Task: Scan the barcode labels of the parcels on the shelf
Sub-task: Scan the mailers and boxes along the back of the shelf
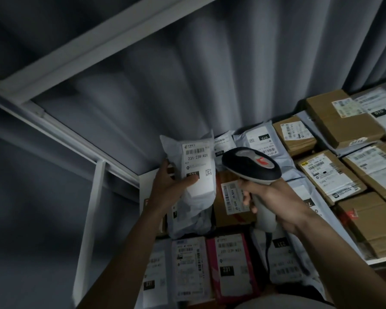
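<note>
Now at frame centre the left hand (172, 186) grips a white parcel (194, 175) upright, label facing out, while the right hand (274, 201) clutches the scanner (252, 166) beside it to read that barcode (194, 150).

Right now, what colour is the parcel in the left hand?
White, with a printed barcode label: white parcel, head view.

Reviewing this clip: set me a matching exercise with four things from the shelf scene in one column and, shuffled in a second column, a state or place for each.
Things:
1. white poly parcel
2. barcode scanner
3. pink parcel
4. brown cardboard box

States or places:
A. lying at the front of the shelf, label up
B. held up by the left hand
C. far right rear of the shelf
D. gripped by the right hand

Pairs: 1-B, 2-D, 3-A, 4-C
</note>
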